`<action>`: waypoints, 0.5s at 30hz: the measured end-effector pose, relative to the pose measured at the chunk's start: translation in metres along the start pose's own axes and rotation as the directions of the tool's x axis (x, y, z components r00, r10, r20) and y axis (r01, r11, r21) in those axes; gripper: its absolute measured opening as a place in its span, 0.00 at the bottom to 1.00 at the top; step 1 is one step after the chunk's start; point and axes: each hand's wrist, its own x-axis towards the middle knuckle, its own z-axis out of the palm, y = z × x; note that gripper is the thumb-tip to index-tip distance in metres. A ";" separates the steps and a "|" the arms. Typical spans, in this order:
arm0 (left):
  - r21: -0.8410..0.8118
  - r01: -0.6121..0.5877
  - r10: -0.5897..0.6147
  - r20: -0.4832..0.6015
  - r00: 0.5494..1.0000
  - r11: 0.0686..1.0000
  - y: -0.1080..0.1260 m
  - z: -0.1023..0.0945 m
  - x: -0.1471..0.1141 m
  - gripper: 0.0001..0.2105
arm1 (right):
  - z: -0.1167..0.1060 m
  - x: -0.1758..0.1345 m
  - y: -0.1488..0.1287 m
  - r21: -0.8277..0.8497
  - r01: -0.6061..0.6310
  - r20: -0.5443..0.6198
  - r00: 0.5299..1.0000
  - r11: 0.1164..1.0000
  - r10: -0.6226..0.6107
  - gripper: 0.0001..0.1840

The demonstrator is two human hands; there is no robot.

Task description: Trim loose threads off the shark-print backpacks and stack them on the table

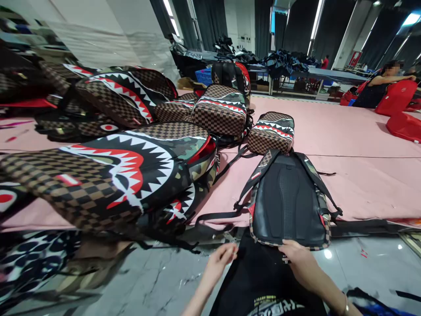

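A backpack [289,199] lies with its black padded back panel up and its shoulder straps spread, its bottom end over the table's near edge. My right hand [301,263] is closed at its checkered bottom edge, fingertips on the rim and thumb hidden from view. To the left of that edge is my left hand [222,259], apart from the pack, with its fingers curled together. Whatever is between those fingers, if anything, is too small to make out. A loose black strap [217,216] runs left from the backpack.
Large checkered backpacks with shark-mouth prints [131,171] crowd the left of the pink-covered table [362,175]. A smaller checkered bag [271,131] sits beyond the backpack. At far right a person [375,90] handles a red bag [396,96]. Dark fabric piles [286,61] stand behind.
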 end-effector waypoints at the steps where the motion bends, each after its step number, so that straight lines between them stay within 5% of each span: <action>1: -0.013 -0.014 0.013 -0.047 0.999 1.000 0.004 -0.004 0.013 0.24 | 0.002 -0.004 0.001 0.036 -0.028 -0.005 1.000 0.999 0.028 0.29; 5: -0.053 -0.084 0.072 -0.201 0.977 0.995 0.027 0.000 0.077 0.22 | 0.004 -0.012 -0.007 0.162 -0.130 -0.003 0.991 0.978 0.132 0.24; 9: -0.089 -0.059 0.052 -0.077 0.996 0.994 0.054 0.013 0.122 0.18 | 0.004 -0.016 -0.016 0.283 -0.160 -0.046 0.983 0.946 0.180 0.16; 12: -0.102 -0.048 0.057 0.090 0.994 0.994 0.071 0.013 0.120 0.18 | 0.002 -0.020 -0.016 0.353 -0.189 -0.120 0.962 0.916 0.245 0.10; 15: -0.114 -0.096 0.115 0.172 0.978 0.989 0.085 0.011 0.093 0.23 | 0.000 -0.024 -0.013 0.407 -0.221 -0.195 0.927 0.886 0.320 0.12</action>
